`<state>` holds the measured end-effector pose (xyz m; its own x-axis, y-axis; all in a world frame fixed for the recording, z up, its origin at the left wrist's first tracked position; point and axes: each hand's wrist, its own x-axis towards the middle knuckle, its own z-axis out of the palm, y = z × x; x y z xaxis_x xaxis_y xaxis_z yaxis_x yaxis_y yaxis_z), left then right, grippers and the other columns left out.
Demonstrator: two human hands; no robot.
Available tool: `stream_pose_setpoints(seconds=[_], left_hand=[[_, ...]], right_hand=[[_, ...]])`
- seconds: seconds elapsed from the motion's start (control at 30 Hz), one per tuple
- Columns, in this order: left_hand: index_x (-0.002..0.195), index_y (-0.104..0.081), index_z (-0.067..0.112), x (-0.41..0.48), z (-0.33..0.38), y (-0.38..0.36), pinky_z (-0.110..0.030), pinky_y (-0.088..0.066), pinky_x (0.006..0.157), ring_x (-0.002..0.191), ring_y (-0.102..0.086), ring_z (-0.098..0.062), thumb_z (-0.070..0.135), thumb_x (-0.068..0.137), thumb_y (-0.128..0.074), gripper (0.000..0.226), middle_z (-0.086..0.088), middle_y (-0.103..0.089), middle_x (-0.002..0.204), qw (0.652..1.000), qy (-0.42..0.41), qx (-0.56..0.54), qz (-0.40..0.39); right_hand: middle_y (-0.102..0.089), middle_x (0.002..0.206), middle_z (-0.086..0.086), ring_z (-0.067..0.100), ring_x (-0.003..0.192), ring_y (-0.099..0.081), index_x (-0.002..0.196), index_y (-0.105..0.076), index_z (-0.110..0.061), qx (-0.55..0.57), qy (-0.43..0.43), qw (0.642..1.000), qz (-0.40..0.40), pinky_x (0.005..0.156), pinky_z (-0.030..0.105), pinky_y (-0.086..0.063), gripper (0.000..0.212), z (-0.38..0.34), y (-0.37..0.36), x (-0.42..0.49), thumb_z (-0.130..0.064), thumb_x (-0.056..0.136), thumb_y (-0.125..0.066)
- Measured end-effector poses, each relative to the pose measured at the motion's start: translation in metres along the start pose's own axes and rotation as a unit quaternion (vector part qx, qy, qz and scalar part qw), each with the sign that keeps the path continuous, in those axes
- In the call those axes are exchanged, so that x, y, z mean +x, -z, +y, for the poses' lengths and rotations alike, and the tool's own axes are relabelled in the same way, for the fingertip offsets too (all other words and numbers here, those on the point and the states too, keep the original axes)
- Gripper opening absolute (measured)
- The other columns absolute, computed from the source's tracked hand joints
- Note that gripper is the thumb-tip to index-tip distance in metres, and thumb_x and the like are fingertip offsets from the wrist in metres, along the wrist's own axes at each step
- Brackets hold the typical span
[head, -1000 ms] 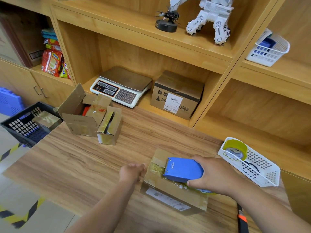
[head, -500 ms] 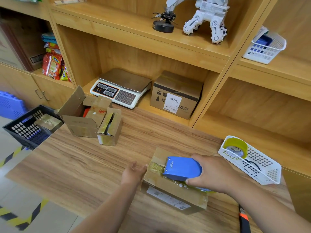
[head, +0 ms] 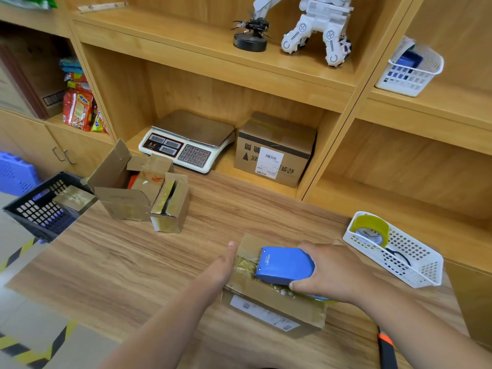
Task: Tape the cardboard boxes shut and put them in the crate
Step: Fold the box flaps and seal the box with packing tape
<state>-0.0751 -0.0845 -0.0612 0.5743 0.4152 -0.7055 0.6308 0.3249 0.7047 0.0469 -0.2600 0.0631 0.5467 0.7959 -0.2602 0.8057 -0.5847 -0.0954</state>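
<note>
- Our left hand [head: 223, 263] had uncurled since a second earlier, and its straight fingers pressed the left end of the cardboard box [head: 277, 299] on the table [head: 133, 262].
- Our right hand [head: 332, 272] kept its grip round the blue tape dispenser [head: 285, 265] on the box top.
- We judged the strip nearly finished; the black crate [head: 34, 209] stood well apart, far left.
</note>
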Motion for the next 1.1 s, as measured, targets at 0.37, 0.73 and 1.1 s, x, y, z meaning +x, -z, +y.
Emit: stream_pose_setpoints(seconds=[0.37,0.73,1.1], left_hand=[[0.137,-0.048,0.024,0.015,0.05,-0.017,-0.016,-0.025,0.096,0.124,-0.044,-0.012,0.04,0.102,-0.029,0.043,0.0,-0.045,0.144,0.961,-0.215,0.175,-0.012],[0.101,-0.059,0.02,0.034,0.043,-0.023,-0.023,-0.035,0.082,0.098,-0.055,-0.018,0.032,0.102,-0.032,0.029,-0.001,-0.061,0.1,0.96,-0.215,0.182,0.004],[0.077,-0.045,0.018,0.036,0.043,-0.023,-0.025,-0.035,0.065,0.074,-0.045,-0.016,0.025,0.102,-0.032,0.029,0.0,-0.049,0.075,0.942,-0.242,0.232,0.028]], right_hand=[[-0.058,0.089,-0.018,0.0,0.07,-0.042,0.103,-0.047,-0.039,0.0,0.011,1.0,0.001,0.07,0.026,-0.025,0.058,0.009,-0.007,0.004,-0.074,0.057,-0.052],[-0.039,0.143,-0.026,0.0,0.116,-0.039,0.142,-0.021,-0.052,0.03,0.034,0.999,-0.018,0.084,0.023,-0.022,0.09,0.022,-0.004,-0.004,-0.079,0.063,-0.054],[-0.048,0.132,-0.027,-0.033,0.089,-0.021,0.139,-0.03,-0.05,0.073,0.051,0.996,-0.007,0.07,0.005,-0.015,0.082,0.039,0.002,-0.018,-0.07,0.066,-0.062]])
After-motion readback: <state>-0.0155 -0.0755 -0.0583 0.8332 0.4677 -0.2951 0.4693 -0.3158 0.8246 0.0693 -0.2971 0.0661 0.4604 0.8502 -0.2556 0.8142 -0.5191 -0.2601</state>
